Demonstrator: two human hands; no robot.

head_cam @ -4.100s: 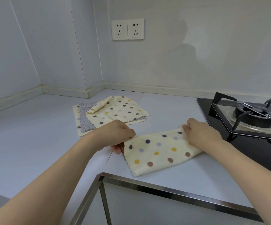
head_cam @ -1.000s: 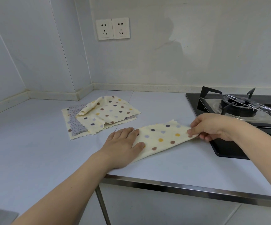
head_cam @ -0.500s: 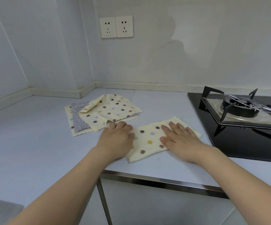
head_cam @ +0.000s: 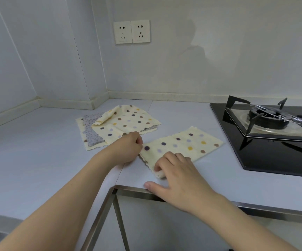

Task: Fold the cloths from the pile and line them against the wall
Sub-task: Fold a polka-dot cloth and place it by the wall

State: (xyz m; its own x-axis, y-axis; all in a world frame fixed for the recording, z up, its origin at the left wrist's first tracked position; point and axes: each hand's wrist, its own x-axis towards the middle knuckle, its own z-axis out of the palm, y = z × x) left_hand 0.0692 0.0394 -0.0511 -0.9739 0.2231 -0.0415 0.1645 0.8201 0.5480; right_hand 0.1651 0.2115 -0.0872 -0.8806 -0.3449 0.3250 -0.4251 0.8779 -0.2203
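Pale countertop [head_cam: 38, 160] is carrying a folded dotted cloth [head_cam: 182, 145] lying between both hands. Left hand [head_cam: 126, 149] is pinching its near-left corner; right hand [head_cam: 177, 176] is curling fingers over its near end. Pile [head_cam: 117, 124] is sitting just beyond the left hand.

— What sort of room is this?
— A home kitchen. A black glass gas hob [head_cam: 266, 142] with a burner and pan supports [head_cam: 268, 118] is set into the right end of a pale countertop [head_cam: 38, 151].
— Anything else?
— A double wall socket [head_cam: 131, 32] above the counter's back corner, plain walls, and a metal-framed cabinet opening under the front edge.
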